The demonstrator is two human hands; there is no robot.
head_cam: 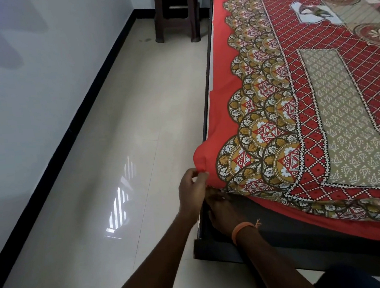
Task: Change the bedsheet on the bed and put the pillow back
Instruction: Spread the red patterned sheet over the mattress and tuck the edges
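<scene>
A red patterned bedsheet (306, 103) with gold scalloped borders lies spread over the bed, filling the right side of the view. At the near left corner of the mattress, my left hand (191, 189) pinches the red corner of the sheet. Just below it, my right hand (222, 211), with an orange band on the wrist, reaches under the sheet's edge at the corner; its fingertips are hidden by the cloth. The dark bed frame (283, 238) shows beneath the sheet along the near side. No pillow is in view.
A glossy pale tiled floor (122, 162) runs along the bed's left side, bounded by a white wall with a black skirting (73, 121). A dark brown stool (175, 13) stands at the far end by the bed.
</scene>
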